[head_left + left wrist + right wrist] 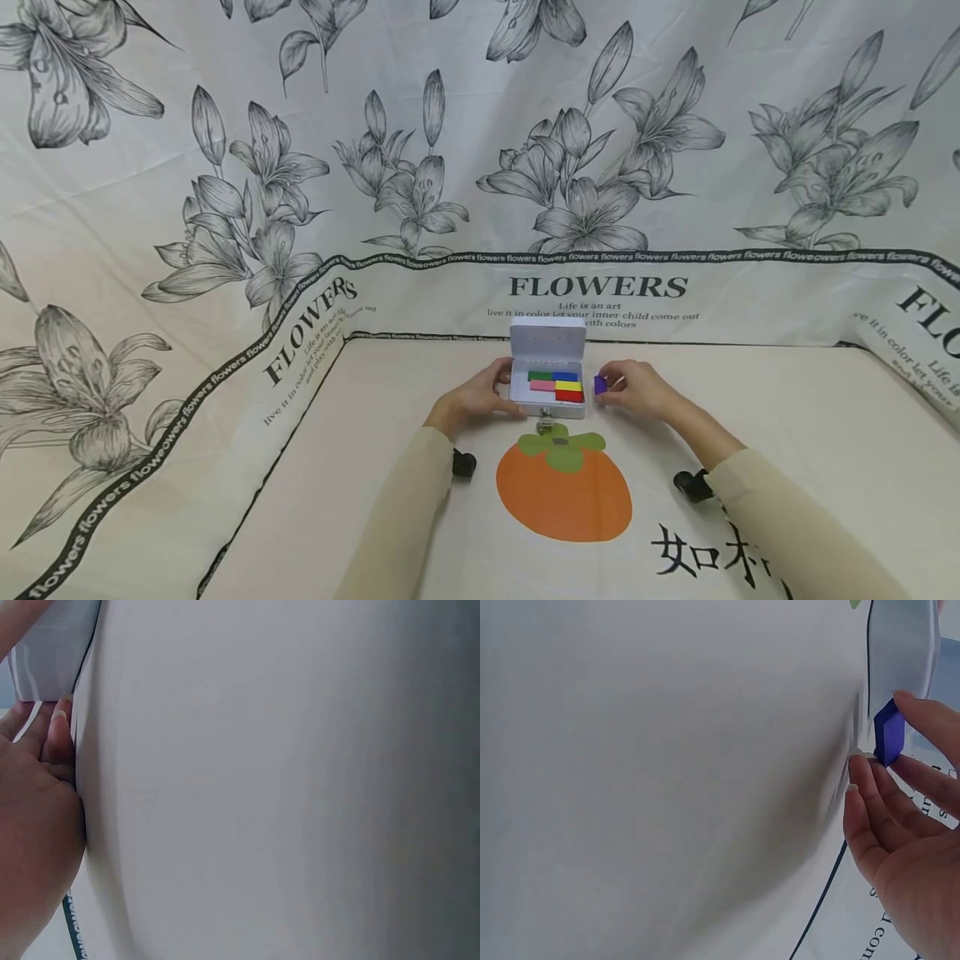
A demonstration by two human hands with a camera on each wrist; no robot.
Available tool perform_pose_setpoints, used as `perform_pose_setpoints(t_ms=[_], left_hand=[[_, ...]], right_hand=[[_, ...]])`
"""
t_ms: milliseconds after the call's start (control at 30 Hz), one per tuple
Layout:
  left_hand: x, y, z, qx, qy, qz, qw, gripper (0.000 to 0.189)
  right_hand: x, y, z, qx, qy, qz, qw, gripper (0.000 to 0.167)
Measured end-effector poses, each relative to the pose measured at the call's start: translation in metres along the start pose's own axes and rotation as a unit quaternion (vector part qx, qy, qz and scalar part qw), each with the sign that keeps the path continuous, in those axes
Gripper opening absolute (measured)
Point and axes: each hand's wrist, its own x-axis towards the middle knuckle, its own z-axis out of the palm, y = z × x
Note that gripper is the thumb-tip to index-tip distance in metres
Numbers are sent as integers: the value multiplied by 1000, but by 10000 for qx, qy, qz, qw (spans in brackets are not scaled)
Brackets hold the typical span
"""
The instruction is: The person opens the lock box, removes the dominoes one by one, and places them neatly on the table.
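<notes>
A small white hinged box [519, 410] stands on the table with its lid [548, 341] raised and a metal latch [545, 421] at the front. Green [540, 377], blue [565, 377], pink [542, 386], yellow [568, 386] and red [568, 396] blocks lie inside it. My left hand [480, 393] grips the box's left side, thumb at the front corner and fingers farther back. Just right of the box, my right hand [637, 390] pinches a purple block [890, 735] between thumb and fingertips; its slanted end shows in the right wrist view.
The pale tabletop carries a printed orange persimmon [564, 492] in front of the box and black characters [693, 554] near the right forearm. Behind rises a white cloth [420, 296] with flower drawings and lettering. Black straps [692, 485] sit at both wrists.
</notes>
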Motion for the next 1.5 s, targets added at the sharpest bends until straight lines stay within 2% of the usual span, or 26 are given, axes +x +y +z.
perform_pose_setpoints(t_ms=[433,1267,1500], left_hand=[[0,0,0,19,9,18,10000,101],[-2,2,2,-12,48,-61,10000,103],[-2,3,1,-14,49,-71,10000,102]], right_hand=[[4,5,5,-196,-69,52,9998,37],[6,3,10,-212,-140,357,9990,40],[6,2,7,-206,-187,431,9987,46]])
